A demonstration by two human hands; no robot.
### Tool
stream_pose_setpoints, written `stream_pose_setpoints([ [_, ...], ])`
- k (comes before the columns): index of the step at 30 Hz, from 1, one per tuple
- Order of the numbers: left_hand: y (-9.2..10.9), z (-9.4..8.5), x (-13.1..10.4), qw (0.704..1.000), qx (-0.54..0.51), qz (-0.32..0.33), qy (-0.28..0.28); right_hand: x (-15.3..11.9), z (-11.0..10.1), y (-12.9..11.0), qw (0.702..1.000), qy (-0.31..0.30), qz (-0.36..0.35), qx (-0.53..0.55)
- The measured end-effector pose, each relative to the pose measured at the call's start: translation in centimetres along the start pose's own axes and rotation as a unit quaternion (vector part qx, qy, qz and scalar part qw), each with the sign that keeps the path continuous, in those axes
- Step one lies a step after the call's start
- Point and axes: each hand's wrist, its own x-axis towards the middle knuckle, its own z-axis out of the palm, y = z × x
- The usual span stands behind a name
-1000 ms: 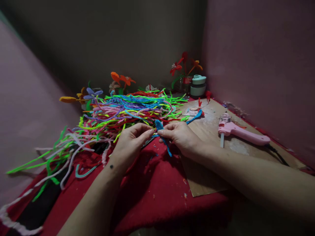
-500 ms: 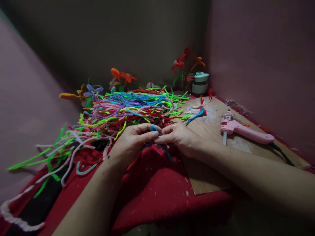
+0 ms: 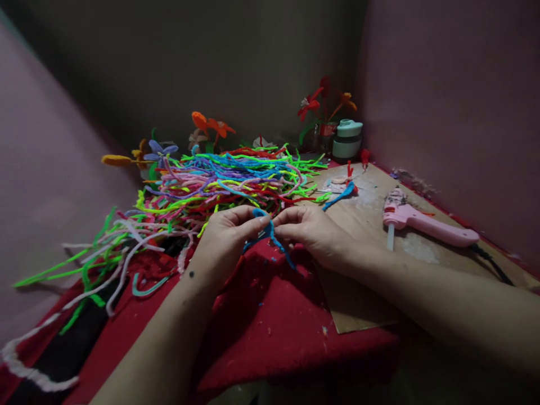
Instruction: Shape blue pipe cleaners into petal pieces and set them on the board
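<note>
A blue pipe cleaner, bent into a small loop with loose ends hanging down, is held in the air above the red cloth. My left hand pinches its looped top between thumb and forefinger. From the other side, my right hand has thumb and fingertips closed at the strand beside the loop. The exact grip of the right fingertips is partly hidden. Just behind both hands lies a large heap of coloured pipe cleaners.
On the right a brown board carries a pink hot glue gun with a black cord and a blue twisted piece. A lidded cup and pipe-cleaner flowers stand at the back. Red cloth covers the table.
My right fingertips have shifted slightly right, away from the left thumb, and more of the blue strand shows between the hands. The view has shifted a little.
</note>
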Motion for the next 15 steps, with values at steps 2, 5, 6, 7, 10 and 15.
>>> stream_pose_setpoints([
  [2, 0.1, 0.1, -0.1, 1.0, 0.024, 0.012, 0.01, 0.0, 0.1, -0.1, 0.999, 0.02, -0.015, -0.038],
  [5, 0.4, 0.3, -0.2, 0.998, 0.06, 0.03, 0.022, -0.1, 0.2, -0.4, 0.997, 0.03, -0.026, -0.061],
  [6, 0.4, 0.3, -0.2, 0.997, 0.071, 0.034, 0.028, -0.2, 0.2, -0.4, 0.996, 0.035, -0.03, -0.07],
  [7, 0.5, 0.4, -0.2, 0.996, 0.079, 0.039, 0.035, -0.2, 0.2, -0.4, 0.995, 0.041, -0.039, -0.083],
  [10, 0.7, 0.8, -0.4, 0.992, 0.099, 0.049, 0.054, -0.2, 0.2, -0.2, 0.985, 0.056, -0.081, -0.139],
  [15, 0.5, 1.2, -0.4, 0.99, 0.117, 0.061, 0.059, -0.2, 0.1, 0.2, 0.973, 0.067, -0.109, -0.194],
])
